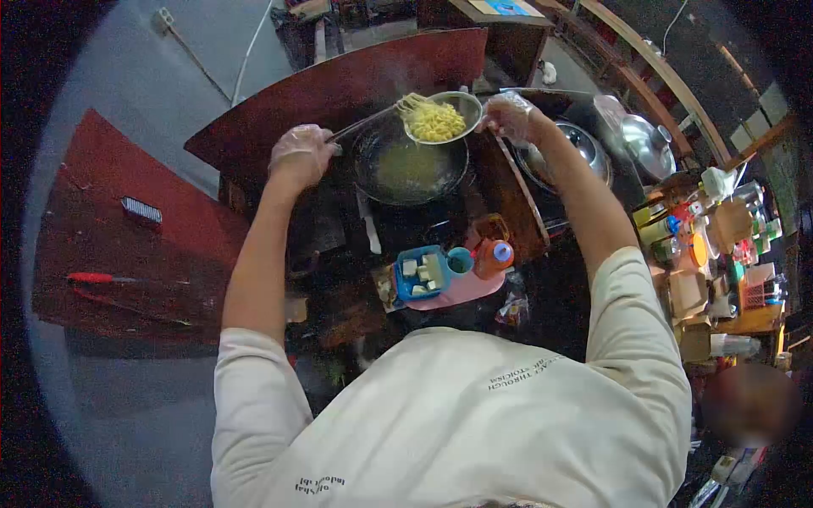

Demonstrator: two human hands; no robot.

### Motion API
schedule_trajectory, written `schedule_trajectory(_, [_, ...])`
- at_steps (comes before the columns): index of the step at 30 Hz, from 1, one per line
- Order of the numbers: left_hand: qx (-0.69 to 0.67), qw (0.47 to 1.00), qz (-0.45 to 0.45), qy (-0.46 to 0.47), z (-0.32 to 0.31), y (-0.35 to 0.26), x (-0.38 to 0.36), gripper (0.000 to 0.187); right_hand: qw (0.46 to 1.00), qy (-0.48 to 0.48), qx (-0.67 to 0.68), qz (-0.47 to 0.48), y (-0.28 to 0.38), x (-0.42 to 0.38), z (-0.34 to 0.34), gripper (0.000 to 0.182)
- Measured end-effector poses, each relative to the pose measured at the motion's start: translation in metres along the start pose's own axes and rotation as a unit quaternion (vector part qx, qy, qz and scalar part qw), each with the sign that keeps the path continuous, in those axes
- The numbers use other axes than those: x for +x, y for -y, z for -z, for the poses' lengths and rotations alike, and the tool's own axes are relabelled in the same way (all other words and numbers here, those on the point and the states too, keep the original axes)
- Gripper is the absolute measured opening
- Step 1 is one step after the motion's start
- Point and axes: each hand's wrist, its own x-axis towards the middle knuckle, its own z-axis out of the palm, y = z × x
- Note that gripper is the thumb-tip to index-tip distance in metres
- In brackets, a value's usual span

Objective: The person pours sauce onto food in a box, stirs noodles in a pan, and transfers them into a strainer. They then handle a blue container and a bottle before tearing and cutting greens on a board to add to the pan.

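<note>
My right hand (510, 118), in a clear plastic glove, is closed on the handle side of a round strainer (472, 106). Yellow noodles (436, 122) fill the strainer, which is held tilted above the far part of a wok (411, 173) with cloudy liquid. My left hand (303, 151), also gloved, grips long thin chopsticks (360, 124). Their tips reach the noodles at the strainer's left edge, where some strands hang over the rim.
Near my body, a blue container (413, 292) of white blocks, a teal cup (460, 261) and an orange bottle (495, 258) stand on a pink board (470, 292). Right of the wok is a covered pot (584, 148). A red panel (339, 76) borders the stove's far side.
</note>
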Motion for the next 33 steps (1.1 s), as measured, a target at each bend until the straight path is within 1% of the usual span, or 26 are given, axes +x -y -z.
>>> schedule_trajectory(1, [-0.012,0.999,0.01,0.034,0.023,-0.006,0.0,0.03,0.998,-0.009,0.051,-0.027,0.002,-0.006,-0.006,0.016])
schedule_trajectory(2, [-0.01,0.999,0.01,0.034,0.034,-0.008,-0.001,0.03,0.993,-0.017,0.103,-0.053,0.006,-0.011,-0.008,0.016])
schedule_trajectory(3, [0.011,1.0,-0.025,-0.001,0.042,-0.009,-0.003,0.028,0.995,-0.022,-0.099,0.002,-0.009,-0.003,-0.006,0.016])
schedule_trajectory(4, [0.033,0.997,-0.06,-0.037,0.055,-0.013,-0.007,0.026,0.995,-0.022,-0.099,0.004,-0.015,-0.005,-0.013,0.016])
schedule_trajectory(5, [0.041,0.997,-0.062,-0.035,0.067,-0.024,-0.008,0.022,0.998,-0.046,0.04,-0.005,-0.024,-0.007,-0.022,0.016])
schedule_trajectory(6, [0.041,0.997,-0.062,-0.035,0.069,-0.031,-0.009,0.022,0.982,-0.068,0.177,-0.014,-0.027,-0.007,-0.034,0.017])
schedule_trajectory(7, [0.064,0.993,-0.095,-0.039,0.071,-0.037,-0.01,0.02,0.977,-0.101,0.152,-0.115,-0.02,-0.001,-0.048,0.019])
schedule_trajectory(9, [0.073,0.983,-0.15,-0.071,0.075,-0.048,-0.015,0.016,0.966,-0.129,0.194,-0.113,-0.036,0.005,-0.062,0.021])
schedule_trajectory(10, [0.075,0.984,-0.15,-0.068,0.076,-0.049,-0.017,0.016,0.963,-0.139,0.203,-0.106,-0.043,0.01,-0.069,0.021])
schedule_trajectory(12, [0.124,0.982,-0.123,-0.073,0.075,-0.049,-0.02,0.015,0.961,-0.156,0.201,-0.113,-0.042,0.003,-0.081,0.022])
schedule_trajectory(13, [0.104,0.99,-0.083,-0.048,0.089,-0.054,-0.03,0.016,0.958,-0.174,0.196,-0.119,-0.039,-0.002,-0.086,0.023])
schedule_trajectory(14, [0.106,0.99,-0.084,-0.045,0.092,-0.053,-0.039,0.016,0.957,-0.174,0.198,-0.12,-0.055,0.004,-0.087,0.023])
schedule_trajectory(15, [0.098,0.994,-0.034,-0.025,0.094,-0.051,-0.048,0.017,0.963,-0.16,0.209,-0.059,-0.081,0.016,-0.085,0.023])
schedule_trajectory(16, [0.09,0.996,0.015,-0.006,0.095,-0.047,-0.055,0.019,0.964,-0.148,0.219,0.004,-0.086,0.017,-0.086,0.024])
schedule_trajectory(17, [0.083,0.996,0.037,0.012,0.085,-0.04,-0.059,0.023,0.942,-0.139,0.306,-0.005,-0.09,0.02,-0.086,0.025])
schedule_trajectory(18, [0.084,0.996,0.034,0.012,0.075,-0.039,-0.062,0.023,0.941,-0.141,0.308,-0.005,-0.08,0.02,-0.087,0.025])
schedule_trajectory(20, [0.058,0.995,0.045,0.072,0.05,-0.038,-0.066,0.034,0.951,-0.174,0.253,-0.032,-0.064,0.019,-0.09,0.023])
schedule_trajectory(21, [0.051,0.995,0.038,0.081,0.027,-0.036,-0.062,0.034,0.926,-0.153,0.341,-0.058,-0.062,0.022,-0.088,0.02])
schedule_trajectory(24, [0.018,0.996,0.072,0.04,-0.007,-0.044,-0.055,0.033,0.935,-0.158,0.316,-0.04,-0.051,0.017,-0.089,0.018])
schedule_trajectory(25, [0.016,0.997,0.067,0.042,-0.001,-0.049,-0.054,0.033,0.935,-0.168,0.309,-0.048,-0.04,0.009,-0.09,0.019])
schedule_trajectory(27, [0.0,0.99,0.133,0.042,0.014,-0.057,-0.055,0.027,0.927,-0.164,0.336,-0.029,-0.046,0.012,-0.094,0.019])
schedule_trajectory(28, [0.009,0.994,0.109,0.032,0.018,-0.053,-0.057,0.027,0.918,-0.16,0.362,-0.008,-0.048,0.009,-0.094,0.02])
schedule_trajectory(29, [0.033,0.994,0.101,0.035,0.023,-0.053,-0.058,0.027,0.927,-0.173,0.332,-0.022,-0.051,0.007,-0.095,0.02])
schedule_trajectory(31, [-0.007,0.992,0.122,0.027,0.033,-0.055,-0.056,0.027,0.941,-0.19,0.279,-0.04,-0.061,0.009,-0.101,0.02])
schedule_trajectory(32, [0.001,0.997,0.072,0.006,0.028,-0.049,-0.055,0.028,0.947,-0.188,0.257,-0.043,-0.071,0.013,-0.104,0.019])
schedule_trajectory(33, [0.02,0.999,0.045,-0.013,0.032,-0.054,-0.055,0.03,0.902,-0.194,0.374,-0.092,-0.069,0.011,-0.107,0.02])
